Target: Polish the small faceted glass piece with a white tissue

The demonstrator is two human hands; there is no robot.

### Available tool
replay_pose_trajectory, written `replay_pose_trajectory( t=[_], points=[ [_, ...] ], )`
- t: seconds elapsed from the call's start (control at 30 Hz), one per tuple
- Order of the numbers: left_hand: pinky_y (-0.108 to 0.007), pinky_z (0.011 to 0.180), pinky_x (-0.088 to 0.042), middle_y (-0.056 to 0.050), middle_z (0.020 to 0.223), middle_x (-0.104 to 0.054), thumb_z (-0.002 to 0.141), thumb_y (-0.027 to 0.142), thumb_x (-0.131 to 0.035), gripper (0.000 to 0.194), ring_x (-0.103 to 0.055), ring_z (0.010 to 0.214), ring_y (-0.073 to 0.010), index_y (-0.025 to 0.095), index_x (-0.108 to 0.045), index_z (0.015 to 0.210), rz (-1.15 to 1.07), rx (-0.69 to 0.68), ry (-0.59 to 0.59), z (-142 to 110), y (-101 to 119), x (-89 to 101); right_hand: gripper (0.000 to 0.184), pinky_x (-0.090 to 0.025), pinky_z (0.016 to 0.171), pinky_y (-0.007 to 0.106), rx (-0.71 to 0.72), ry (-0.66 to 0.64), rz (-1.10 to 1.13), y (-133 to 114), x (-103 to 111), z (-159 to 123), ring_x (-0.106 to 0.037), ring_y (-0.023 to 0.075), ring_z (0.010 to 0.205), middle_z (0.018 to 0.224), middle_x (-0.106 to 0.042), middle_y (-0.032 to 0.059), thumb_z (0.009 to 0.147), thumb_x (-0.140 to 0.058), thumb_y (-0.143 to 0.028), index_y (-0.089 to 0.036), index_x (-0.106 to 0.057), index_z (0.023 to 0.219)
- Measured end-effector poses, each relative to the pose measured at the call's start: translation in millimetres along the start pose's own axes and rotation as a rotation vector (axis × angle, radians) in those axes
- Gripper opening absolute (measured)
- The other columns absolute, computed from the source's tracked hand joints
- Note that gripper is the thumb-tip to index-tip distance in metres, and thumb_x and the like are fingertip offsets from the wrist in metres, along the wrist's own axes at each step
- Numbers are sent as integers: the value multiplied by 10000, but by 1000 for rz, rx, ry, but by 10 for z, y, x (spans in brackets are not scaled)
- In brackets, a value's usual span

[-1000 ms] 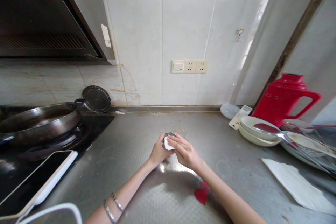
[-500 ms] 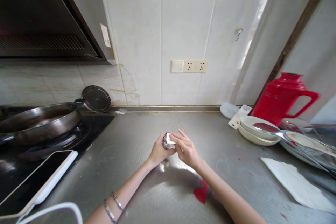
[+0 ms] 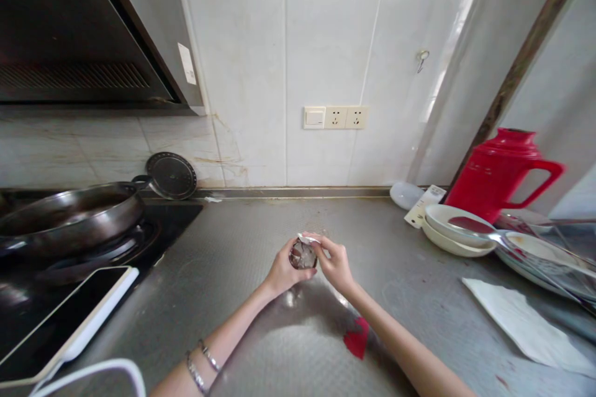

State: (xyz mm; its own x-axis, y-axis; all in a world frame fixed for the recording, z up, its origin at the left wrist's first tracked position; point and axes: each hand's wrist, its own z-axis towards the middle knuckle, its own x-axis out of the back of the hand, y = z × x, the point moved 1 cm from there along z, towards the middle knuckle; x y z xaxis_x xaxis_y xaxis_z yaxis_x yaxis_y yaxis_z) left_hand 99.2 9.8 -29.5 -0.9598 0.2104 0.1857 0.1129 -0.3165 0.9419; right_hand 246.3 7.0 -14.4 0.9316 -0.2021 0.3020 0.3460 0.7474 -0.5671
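My left hand [image 3: 282, 272] is wrapped around a small round object [image 3: 302, 255], dark brown with pale, shiny patches, held just above the steel counter [image 3: 261, 353]. I cannot make out its kind. At its top edge lies a thin whitish flap [image 3: 307, 239], pinched between the fingers of my right hand [image 3: 334, 263]. Both hands are close together in the middle of the view. A torn red scrap [image 3: 357, 339] lies on the counter near my right forearm.
On the left, a metal pan [image 3: 74, 214] sits on the black stove [image 3: 172, 220], with a phone [image 3: 65, 322] and white cable in front. A red thermos [image 3: 496, 173], stacked bowls [image 3: 459, 245] and a folded white paper [image 3: 526, 322] are on the right.
My right fingers have drawn back towards the object's upper right edge, the white piece moving with them. More of the object's dark and pale face now shows. My left hand keeps its hold.
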Motion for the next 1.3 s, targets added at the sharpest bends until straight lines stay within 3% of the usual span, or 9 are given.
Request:
replay_pose_trajectory(
  t=[0.17,0.3,0.47,0.6,0.77,0.9,1.0,1.1,1.3],
  points=[
    [-225,593,-480,-14,865,-580,578,275,-745,612,-549,673,-123,174,-529,1141,-95,82,-2,-8,46,18,289,-576,715,306,-177,-34,108,39,26,69,-694,197,800,930,-736,50,926,-464,-327,-199,-681,1068],
    [-202,481,-484,-5,821,-541,639,383,-709,550,-527,626,-110,186,-520,1117,-237,176,-26,-1,70,36,330,-525,893,363,-198,-214,212,24,81,100,-638,209,1029,1148,-668,62,927,-464,-321,-230,-586,1220],
    [-228,466,-514,-5,774,-543,688,494,-670,538,-525,580,-106,171,-538,1097,-273,227,-6,6,75,65,613,-432,1017,442,-166,-413,420,28,70,58,-472,243,1259,1449,-391,96,825,-620,-271,-280,-372,1385],
    [-254,464,-527,-30,813,-581,722,564,-619,597,-542,524,-99,159,-523,1150,-277,288,-54,6,71,58,757,-473,979,420,-188,-399,372,36,-15,10,-481,240,1244,1422,-412,115,733,-699,-216,-280,-332,1392],
    [-232,440,-501,-3,723,-571,719,598,-616,639,-532,457,-87,162,-487,1168,-247,299,-112,25,4,74,715,-512,928,389,-212,-352,352,47,-39,7,-535,235,1173,1336,-491,102,688,-728,-214,-266,-418,1331],
    [-225,468,-484,-46,764,-627,672,552,-697,786,-599,553,-139,168,-391,1286,-201,186,-231,55,-52,120,672,-519,904,405,-274,-322,370,32,-1,47,-579,235,1101,1261,-557,89,675,-725,-211,-248,-466,1293],
    [-320,709,-531,-142,1110,-615,569,389,-828,954,-645,893,-242,211,-320,1356,-193,0,-238,74,-73,130,644,-540,852,397,-421,-285,421,0,-5,74,-607,234,1043,1197,-601,81,655,-742,-228,-233,-501,1252],
    [-423,927,-455,-155,1238,-559,465,248,-882,1091,-571,1096,-304,227,-284,1377,-133,-92,-153,79,-108,119,625,-532,851,392,-520,-268,473,-45,-38,86,-633,220,975,1137,-637,72,638,-758,-233,-221,-523,1217],
    [-411,954,-438,-119,1217,-581,606,182,-782,915,-583,1086,-256,231,-265,1360,23,-119,-54,61,-152,85,554,-524,870,394,-520,-231,470,-63,-99,50,-648,217,961,1181,-623,79,673,-741,-302,-229,-538,1183]
  ],
)
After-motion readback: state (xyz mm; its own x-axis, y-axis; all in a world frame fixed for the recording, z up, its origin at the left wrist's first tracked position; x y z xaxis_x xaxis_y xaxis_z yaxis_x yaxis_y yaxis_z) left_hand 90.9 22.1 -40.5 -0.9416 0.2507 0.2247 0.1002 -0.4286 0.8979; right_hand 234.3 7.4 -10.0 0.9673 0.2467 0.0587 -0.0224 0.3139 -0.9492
